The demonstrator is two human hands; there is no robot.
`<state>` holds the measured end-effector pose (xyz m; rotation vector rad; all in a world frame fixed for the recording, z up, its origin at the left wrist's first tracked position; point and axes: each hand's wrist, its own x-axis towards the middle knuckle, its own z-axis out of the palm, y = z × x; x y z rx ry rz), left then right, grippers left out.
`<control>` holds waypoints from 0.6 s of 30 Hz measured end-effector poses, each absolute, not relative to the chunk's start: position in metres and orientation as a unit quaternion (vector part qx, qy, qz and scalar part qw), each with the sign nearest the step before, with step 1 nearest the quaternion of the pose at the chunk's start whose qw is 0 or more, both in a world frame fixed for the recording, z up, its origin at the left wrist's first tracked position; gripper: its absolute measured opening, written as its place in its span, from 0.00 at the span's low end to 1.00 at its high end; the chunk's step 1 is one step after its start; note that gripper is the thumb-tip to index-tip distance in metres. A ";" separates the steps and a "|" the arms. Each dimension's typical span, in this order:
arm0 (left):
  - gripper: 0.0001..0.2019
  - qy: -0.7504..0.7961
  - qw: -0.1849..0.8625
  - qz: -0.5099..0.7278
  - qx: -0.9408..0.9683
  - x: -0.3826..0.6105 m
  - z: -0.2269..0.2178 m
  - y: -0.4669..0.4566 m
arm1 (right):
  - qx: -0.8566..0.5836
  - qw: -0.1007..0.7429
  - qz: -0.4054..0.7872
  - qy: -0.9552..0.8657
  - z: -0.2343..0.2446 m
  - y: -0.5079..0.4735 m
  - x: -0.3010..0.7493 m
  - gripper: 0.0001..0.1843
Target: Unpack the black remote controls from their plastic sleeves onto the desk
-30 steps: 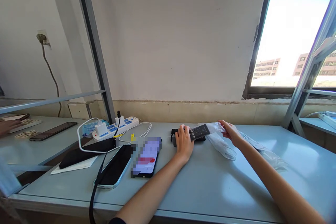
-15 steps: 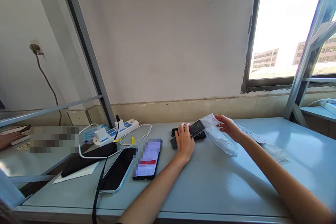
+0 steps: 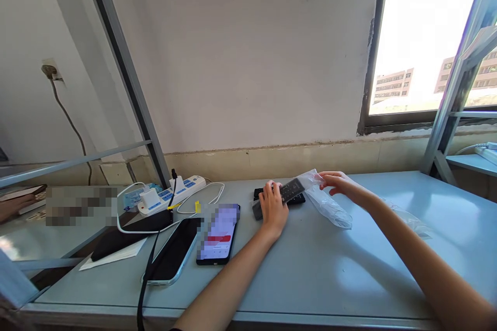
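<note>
My left hand [image 3: 274, 208] is wrapped round a dark remote control [image 3: 292, 191] with rows of small buttons, tilted up to the right. A clear plastic bag [image 3: 330, 210] covers the remote's upper end and trails down onto the table. My right hand [image 3: 337, 184] has its fingertips closed on the bag's edge at that end. Behind and beneath the remote lie black objects [image 3: 298, 199] that look like more remotes, partly hidden by the left hand. Another clear plastic bag [image 3: 411, 221] lies beyond my right forearm, which partly covers it.
Left of my hands lie a lit phone [image 3: 219, 235] and a dark-screened phone [image 3: 174, 251], crossed by a black strap [image 3: 149, 269]. A white power strip [image 3: 190, 186] with cables stands behind them. At far left, another person's hand [image 3: 17, 206] rests by a book. Metal posts [image 3: 128, 77] frame the table.
My right hand's fingers have closed in on the bag's edge, and the hand has turned flatter. The left hand and the remote have barely moved.
</note>
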<state>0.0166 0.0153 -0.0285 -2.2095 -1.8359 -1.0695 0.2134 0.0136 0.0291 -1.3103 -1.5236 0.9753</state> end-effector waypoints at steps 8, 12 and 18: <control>0.18 -0.538 0.037 -0.353 -0.764 0.017 -0.033 0.018 | -0.536 0.305 0.373 -0.694 0.029 0.011 0.204 0.29; 0.15 -0.501 0.045 -0.340 -0.794 0.020 -0.035 0.016 | -0.572 0.289 0.338 -0.689 0.027 0.013 0.198 0.30; 0.18 -0.497 0.055 -0.333 -0.799 0.022 -0.033 0.014 | -0.629 0.305 0.278 -0.659 0.027 0.015 0.192 0.30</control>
